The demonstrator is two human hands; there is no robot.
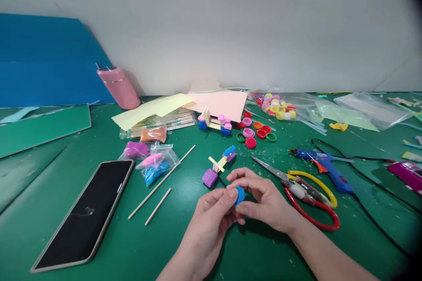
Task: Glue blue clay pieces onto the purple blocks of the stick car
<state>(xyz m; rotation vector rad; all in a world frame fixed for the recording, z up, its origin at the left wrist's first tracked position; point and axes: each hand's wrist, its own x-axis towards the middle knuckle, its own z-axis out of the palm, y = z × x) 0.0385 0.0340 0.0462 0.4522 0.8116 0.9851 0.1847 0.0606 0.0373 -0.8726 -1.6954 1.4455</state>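
Fingers of the left hand are closed on a small blue round piece, pinched between thumb and fingertips; the right thumb and fingers curve around its other side, and the right hand appears closed on it as well. The piece is held above the middle of the green worktop, with the near edge out of view. Just beyond the hands, a small assembly of cream sticks with purple and blue parts rests on the surface; farther toward the far edge stands a second assembly of cream sticks with blue and pink parts. Progress is judged partial: both assemblies have coloured parts mounted on their sticks, whereas the blue round piece is separate from either. Whether its shaping is complete cannot be determined. Unmounted stock comprises a long thin wooden stick and a short thin wooden stick left of the hands, clear packets of coloured soft material beyond them, and loose round plastic caps toward the far edge. Red-and-yellow-handled scissors and a blue glue gun lie toward the right edge, untouched. A black-screened phone lies toward the near left corner.
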